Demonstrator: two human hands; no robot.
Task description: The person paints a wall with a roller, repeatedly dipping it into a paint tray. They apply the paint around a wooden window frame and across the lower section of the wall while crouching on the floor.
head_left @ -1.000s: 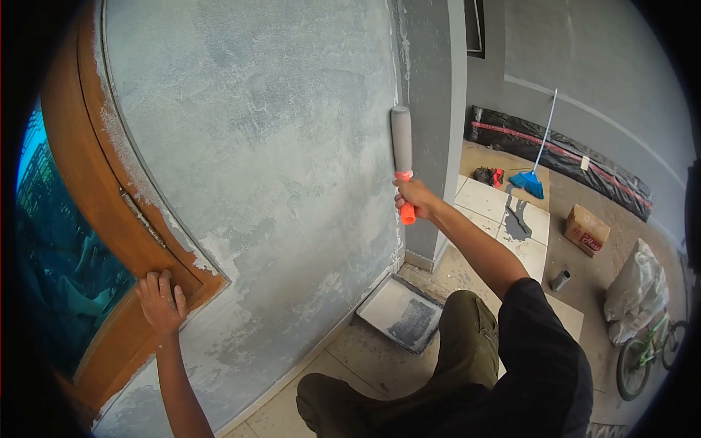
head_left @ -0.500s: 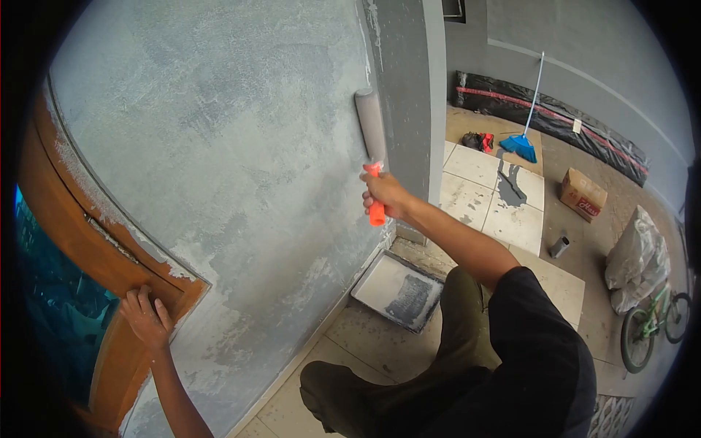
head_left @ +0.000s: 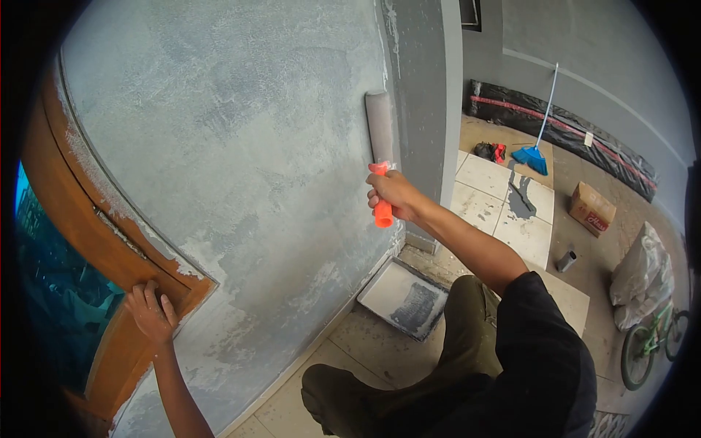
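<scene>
The right hand [head_left: 391,194] grips a paint roller [head_left: 380,135] nearly upright against the wall [head_left: 241,146], a tray [head_left: 391,320] lying below that hand; the left hand [head_left: 152,312], loosely curled, rests on the wooden frame [head_left: 79,223].

"How do your arms lie?"

"Your right forearm [head_left: 471,244] reaches forward, its hand [head_left: 392,193] curled into a closed grip."

"And your left?"

"Your left forearm [head_left: 177,383] angles up to a lower left hand [head_left: 152,312], back toward you, fingers slightly bent, not fisted."
</scene>
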